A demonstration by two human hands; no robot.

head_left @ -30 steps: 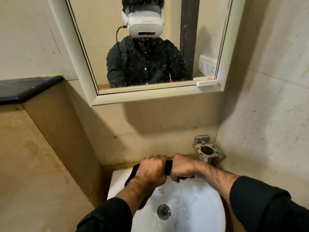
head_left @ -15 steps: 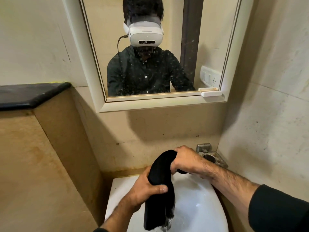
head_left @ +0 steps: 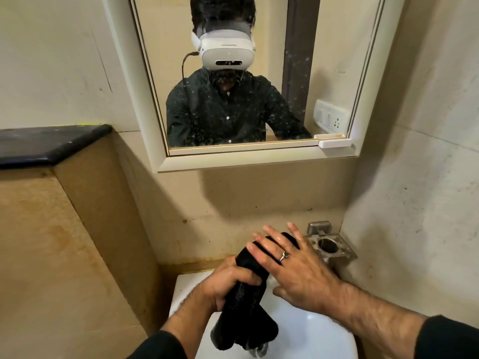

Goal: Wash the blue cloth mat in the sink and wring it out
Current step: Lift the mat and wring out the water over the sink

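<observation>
Head view shows two hands over a white sink at the 6 o'clock edge of the picture. The left hand is curled tight around the middle of the cloth mat, which looks almost black here, maybe because it is wet. The mat is rolled into a thick rope. Its long way runs from about 1 o'clock, up near the wall, down to 7 o'clock, where the loose end hangs over the bowl. The right hand has flat, spread fingers and holds nothing. They lie across the top end of the roll, but I cannot tell for sure if they press on it or are just above it.

The top end pokes out past the left hand toward 1 o'clock, right under the right hand. So the right hand is the nearer one to that end. I think it needs to close around the top end next. Then the two hands can twist opposite ways along the roll.

The sink holds a little water near the bottom edge of the picture. A metal holder on the wall at 3 o'clock of the hands has a round cup hole with nothing in it that I can see.
</observation>
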